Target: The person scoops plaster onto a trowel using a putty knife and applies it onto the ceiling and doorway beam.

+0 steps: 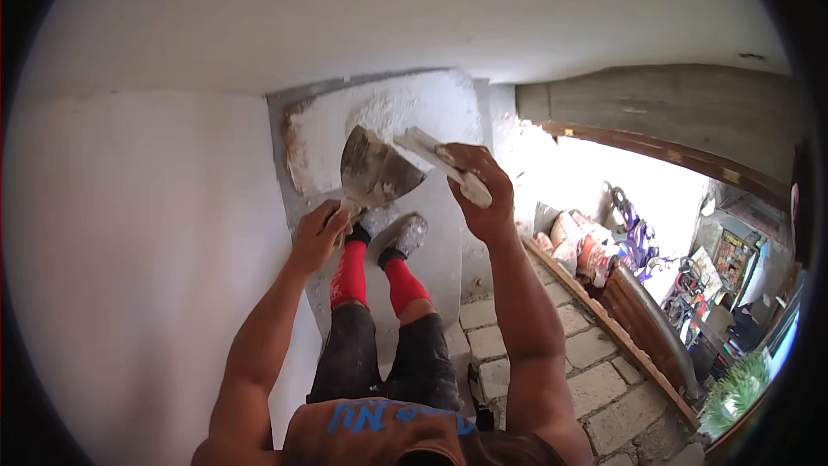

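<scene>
My left hand (317,233) is closed round the handle of a wide putty knife (378,171), its blade fanned upward and smeared with grey and white compound. A trowel (424,148), crusted white and seen almost edge-on, is in the grip of my right hand (481,179). Its far end comes close to the putty knife's blade; whether they touch I cannot tell. Below and beyond both tools lies a pale panel (431,103) with rough white compound on it. My fingers hide part of each handle.
A smooth white wall (155,250) rises on my left, and another pale surface (414,17) spans the top. My dusty shoes (404,235) stand on a grey surface. To the right are a block wall (595,380), a wooden strip (621,341), sacks (580,246) and bicycles (636,229) lower down.
</scene>
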The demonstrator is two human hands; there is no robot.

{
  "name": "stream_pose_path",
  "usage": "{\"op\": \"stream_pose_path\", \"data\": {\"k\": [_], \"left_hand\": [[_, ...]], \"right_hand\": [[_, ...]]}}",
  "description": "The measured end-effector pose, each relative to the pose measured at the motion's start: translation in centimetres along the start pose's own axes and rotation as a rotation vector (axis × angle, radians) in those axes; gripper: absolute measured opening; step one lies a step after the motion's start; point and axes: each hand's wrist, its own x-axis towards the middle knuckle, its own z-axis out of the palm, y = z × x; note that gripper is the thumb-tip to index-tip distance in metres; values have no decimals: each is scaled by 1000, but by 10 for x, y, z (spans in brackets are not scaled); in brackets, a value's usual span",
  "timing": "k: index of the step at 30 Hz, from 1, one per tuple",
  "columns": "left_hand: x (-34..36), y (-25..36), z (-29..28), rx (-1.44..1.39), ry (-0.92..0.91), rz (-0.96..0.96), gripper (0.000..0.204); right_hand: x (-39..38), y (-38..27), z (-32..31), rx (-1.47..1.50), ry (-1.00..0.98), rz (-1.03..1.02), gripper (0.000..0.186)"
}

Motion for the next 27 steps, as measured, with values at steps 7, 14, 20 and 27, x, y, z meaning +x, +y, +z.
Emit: {"op": "stream_pose_path", "data": {"k": [7, 14, 20, 27], "left_hand": [[-83, 131, 9, -60, -49, -21, 31], [-131, 206, 26, -90, -65, 142, 34], [-173, 249, 30, -228, -156, 201, 37], [-204, 289, 29, -140, -203, 305, 38]], "right_hand": [[-14, -149, -80, 366, 42, -23, 39], [-11, -213, -113, 83, -13, -376, 43], [2, -207, -135, -399, 43, -528, 38], [12, -193, -143, 410, 139, 1, 29]]}}
